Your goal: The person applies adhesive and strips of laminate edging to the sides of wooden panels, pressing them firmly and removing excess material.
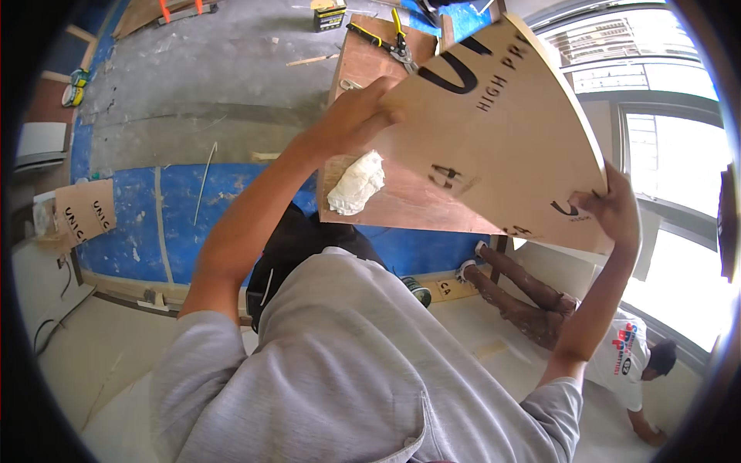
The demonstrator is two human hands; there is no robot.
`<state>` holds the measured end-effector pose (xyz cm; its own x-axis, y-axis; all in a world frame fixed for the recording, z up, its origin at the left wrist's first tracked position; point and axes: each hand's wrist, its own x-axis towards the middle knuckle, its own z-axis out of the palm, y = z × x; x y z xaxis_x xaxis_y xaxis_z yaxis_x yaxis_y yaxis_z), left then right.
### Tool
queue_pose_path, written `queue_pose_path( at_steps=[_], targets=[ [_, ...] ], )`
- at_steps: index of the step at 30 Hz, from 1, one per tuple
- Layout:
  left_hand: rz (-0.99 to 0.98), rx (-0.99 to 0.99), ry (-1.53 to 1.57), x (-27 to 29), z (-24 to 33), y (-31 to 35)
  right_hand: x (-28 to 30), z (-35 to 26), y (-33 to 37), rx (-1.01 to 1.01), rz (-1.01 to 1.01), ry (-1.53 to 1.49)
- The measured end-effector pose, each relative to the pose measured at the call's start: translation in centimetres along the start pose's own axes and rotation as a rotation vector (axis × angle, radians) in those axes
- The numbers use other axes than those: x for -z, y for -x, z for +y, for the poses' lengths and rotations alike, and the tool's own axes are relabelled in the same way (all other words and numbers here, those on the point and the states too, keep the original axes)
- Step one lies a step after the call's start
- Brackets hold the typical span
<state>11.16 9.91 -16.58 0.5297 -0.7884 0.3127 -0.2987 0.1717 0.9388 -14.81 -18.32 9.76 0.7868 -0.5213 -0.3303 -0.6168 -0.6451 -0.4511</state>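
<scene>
A pale tan board (494, 131) with dark printed lettering is tilted up in front of me, above a reddish-brown wooden worktop (417, 204). My left hand (356, 119) grips its left corner, thumb on the near face. My right hand (614, 208) is wrapped round the right edge, fingers over the printed face. A crumpled white cloth (356, 184) lies on the worktop just below my left hand. Beyond that hand are yellow-and-black-handled snips (397, 46), partly behind the board. The board hides much of the worktop.
A co-worker (617, 351) in a white shirt bends low at the right, by bright windows (671, 154). Blue sheeting (208, 216) covers the near floor. A yellow-and-black box (328, 15) stands at the back, a can (417, 291) near my feet, a cardboard piece (85, 212) at left.
</scene>
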Motion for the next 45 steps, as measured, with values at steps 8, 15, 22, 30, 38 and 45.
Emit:
queue_pose_path(
  at_steps=[8, 15, 22, 30, 38, 45],
  targets=[
    [0.304, 0.321, -0.145, 4.2, 0.7, 11.1, -7.2, -5.0, -14.8, 0.140, -0.552, 0.078],
    [0.473, 0.496, -0.110, 7.5, -6.4, 19.7, -22.4, -5.9, -26.1, 0.175, -0.608, 0.097],
    [0.470, 0.819, -0.100, 8.2, -7.5, 22.0, -31.1, -5.8, -31.9, 0.116, -0.996, -0.044],
    [0.437, 0.942, -0.095, 8.3, -10.8, 22.9, -35.3, -2.2, -35.1, 0.087, -1.044, -0.019],
    [0.480, 0.763, 0.021, 8.9, -12.7, 23.0, -33.2, -4.4, -33.1, 0.089, -0.955, -0.001],
    [0.413, 0.696, 0.027, 9.0, -10.5, 22.9, -31.4, -4.0, -30.2, 0.277, -0.745, 0.058]
  ],
)
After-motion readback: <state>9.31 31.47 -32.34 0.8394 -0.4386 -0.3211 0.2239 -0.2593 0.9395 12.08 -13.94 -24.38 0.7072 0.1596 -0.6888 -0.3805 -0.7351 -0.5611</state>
